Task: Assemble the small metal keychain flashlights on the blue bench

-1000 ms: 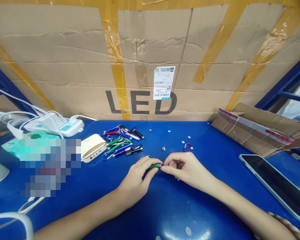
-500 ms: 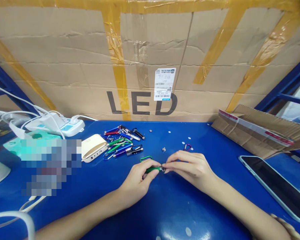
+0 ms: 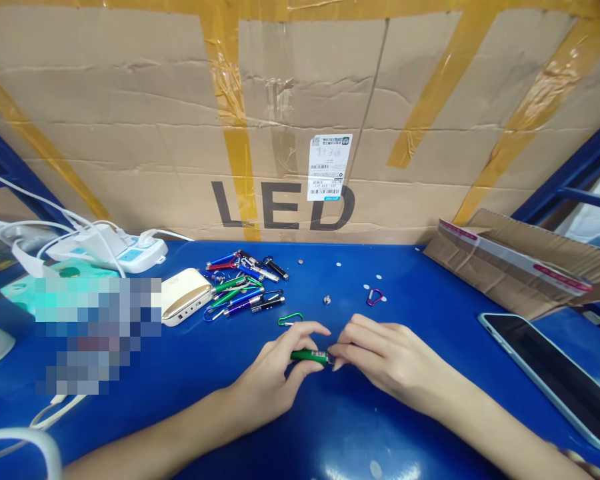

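Note:
My left hand pinches a small green keychain flashlight just above the blue table. My right hand pinches the silver end of that same flashlight from the right, fingers curled together. A green carabiner clip lies just behind my left fingers. A pile of several coloured keychain flashlights sits further back on the left. A purple carabiner and a small silver cap lie behind my right hand.
A white and gold power bank lies left of the pile. A white power strip with cables is at far left. A phone lies at right beside a flattened carton. A cardboard wall marked LED closes the back. Small button cells dot the table.
Both hands have drawn nearer to me with the green flashlight. The green carabiner, earlier hidden behind my left fingers, now lies in plain sight on the table.

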Action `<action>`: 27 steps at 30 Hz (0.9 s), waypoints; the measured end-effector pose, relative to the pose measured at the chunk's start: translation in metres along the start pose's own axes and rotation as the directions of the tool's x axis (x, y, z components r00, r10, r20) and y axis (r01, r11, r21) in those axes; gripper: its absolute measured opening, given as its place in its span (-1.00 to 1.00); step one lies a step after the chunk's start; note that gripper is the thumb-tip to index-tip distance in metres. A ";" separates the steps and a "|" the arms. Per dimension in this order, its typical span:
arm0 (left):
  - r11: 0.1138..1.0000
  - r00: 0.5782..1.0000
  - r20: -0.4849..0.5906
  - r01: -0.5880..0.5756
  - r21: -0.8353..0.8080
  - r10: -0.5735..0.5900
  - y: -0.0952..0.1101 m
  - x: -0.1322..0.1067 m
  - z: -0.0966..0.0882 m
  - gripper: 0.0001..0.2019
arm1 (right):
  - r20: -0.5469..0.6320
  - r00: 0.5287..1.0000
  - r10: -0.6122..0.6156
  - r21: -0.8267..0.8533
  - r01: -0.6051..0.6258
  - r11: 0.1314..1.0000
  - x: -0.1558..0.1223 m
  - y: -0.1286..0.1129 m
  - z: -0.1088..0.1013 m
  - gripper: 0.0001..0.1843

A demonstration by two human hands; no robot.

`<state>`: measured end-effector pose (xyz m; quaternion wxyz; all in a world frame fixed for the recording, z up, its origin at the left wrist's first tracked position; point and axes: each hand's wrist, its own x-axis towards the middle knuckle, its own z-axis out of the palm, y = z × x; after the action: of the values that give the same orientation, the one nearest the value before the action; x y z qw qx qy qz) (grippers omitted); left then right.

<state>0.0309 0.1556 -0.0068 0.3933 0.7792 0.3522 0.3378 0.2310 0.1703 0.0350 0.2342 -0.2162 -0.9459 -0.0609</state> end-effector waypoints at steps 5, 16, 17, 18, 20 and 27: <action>0.990 0.995 -0.057 -0.071 0.120 0.078 0.001 -0.005 0.001 -0.77 | 0.052 0.998 0.034 -0.021 -0.033 0.999 -0.003 -0.006 0.003 -0.62; 1.000 0.994 -0.105 0.004 -0.006 -0.005 0.008 0.001 0.003 -0.81 | 0.076 0.965 0.252 0.332 -0.262 0.906 0.003 0.002 0.012 -0.65; 0.999 0.990 -0.131 0.054 -0.003 -0.054 0.009 0.003 0.003 -0.80 | 0.078 0.957 0.279 0.318 -0.289 0.903 0.003 0.005 0.012 -0.66; 0.994 0.980 -0.166 0.112 0.017 -0.107 0.010 0.004 0.002 -0.78 | 0.081 0.948 0.308 0.288 -0.318 0.903 0.002 0.008 0.012 -0.67; 0.971 0.945 -0.257 0.227 0.071 -0.202 0.009 0.009 -0.004 -0.75 | 0.068 0.933 0.354 0.201 -0.360 0.911 0.001 0.014 0.013 -0.67; 0.937 0.859 -0.440 0.335 0.102 -0.260 -0.008 0.020 -0.025 -0.87 | 0.050 0.931 0.361 0.029 -0.363 0.931 -0.003 0.019 0.023 -0.69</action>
<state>0.0195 0.1847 0.0030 0.2858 0.6555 0.5731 0.4002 0.2321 0.1917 0.0132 0.2246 -0.3836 -0.8958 0.0058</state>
